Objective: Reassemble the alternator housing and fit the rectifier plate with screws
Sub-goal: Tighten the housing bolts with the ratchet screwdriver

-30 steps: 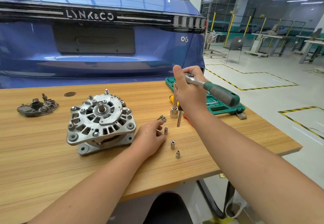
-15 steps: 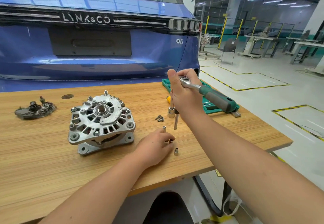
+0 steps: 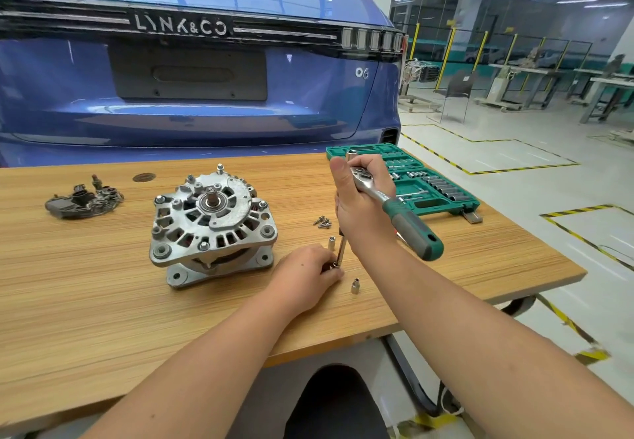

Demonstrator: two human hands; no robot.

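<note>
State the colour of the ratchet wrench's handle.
Green and grey, on the ratchet wrench in the right hand; head view.

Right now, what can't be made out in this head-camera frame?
- Socket at the left hand: fingers cover it; whether it has seated on the extension bar is unclear.
- Ratchet drive end: hidden behind the right hand.
- Screws: too small to count.
- Rectifier plate: detail too small.
- Socket set: sizes unreadable.
</note>
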